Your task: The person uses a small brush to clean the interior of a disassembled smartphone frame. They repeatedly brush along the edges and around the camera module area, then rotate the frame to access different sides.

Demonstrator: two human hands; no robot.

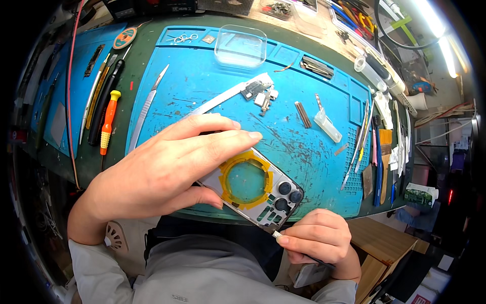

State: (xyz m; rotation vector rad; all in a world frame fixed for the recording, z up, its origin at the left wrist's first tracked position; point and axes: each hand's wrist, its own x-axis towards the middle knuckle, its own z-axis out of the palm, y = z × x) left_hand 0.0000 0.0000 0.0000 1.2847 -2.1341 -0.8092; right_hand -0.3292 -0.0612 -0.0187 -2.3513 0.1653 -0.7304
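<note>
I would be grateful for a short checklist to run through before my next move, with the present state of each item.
1. Phone frame gripped in the left hand: ok.
2. Camera side facing up: ok, three black camera lenses show.
3. Yellow tape forming a ring on the frame: ok.
4. Small pale piece pinched in the right hand: ok.
5. That piece touching the frame's corner: cannot tell.
6. Small metal parts contained: not ok, they lie loose over the blue mat.

Phone frame (267, 203): grey, slanting — over the blue mat's (197, 76) near edge
Tape ring (223, 180): yellow, around the frame's opening
Camera rings (285, 188): three, dark
Pale-tipped piece (276, 234): small — just past the mat's near edge
</note>
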